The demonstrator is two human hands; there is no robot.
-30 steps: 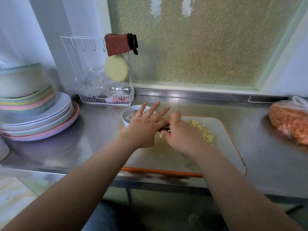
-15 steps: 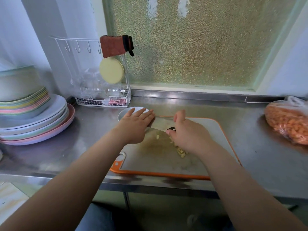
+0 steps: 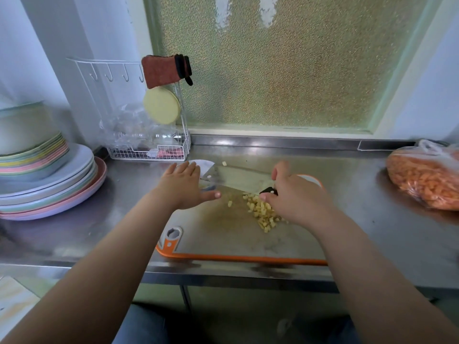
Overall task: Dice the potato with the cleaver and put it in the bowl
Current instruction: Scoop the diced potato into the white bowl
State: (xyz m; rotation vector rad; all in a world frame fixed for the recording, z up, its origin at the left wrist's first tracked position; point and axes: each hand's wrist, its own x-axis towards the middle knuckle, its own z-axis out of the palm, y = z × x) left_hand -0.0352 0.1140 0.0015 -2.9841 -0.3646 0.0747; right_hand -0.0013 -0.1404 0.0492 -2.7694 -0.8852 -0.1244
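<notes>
My right hand (image 3: 295, 197) grips the black handle of the cleaver (image 3: 242, 178), whose wide blade lies nearly flat and points left toward the white bowl (image 3: 205, 166). My left hand (image 3: 185, 186) rests open, fingers straight, over the bowl and the blade tip, hiding most of the bowl. A small heap of yellow potato dice (image 3: 263, 212) lies on the grey, orange-rimmed cutting board (image 3: 223, 244) just left of my right hand. One dice (image 3: 224, 163) sits on the counter behind the blade.
A stack of pastel plates (image 3: 49, 184) and bowls stands at the left. A white wire rack (image 3: 149, 150) with a sponge and cloth sits at the back. A plastic bag of orange pieces (image 3: 427, 177) lies at the right on the steel counter (image 3: 360, 219).
The cleaver blade has swung left toward the bowl, and my left hand slid along it over the bowl. A heap of dice now shows beside my right hand.
</notes>
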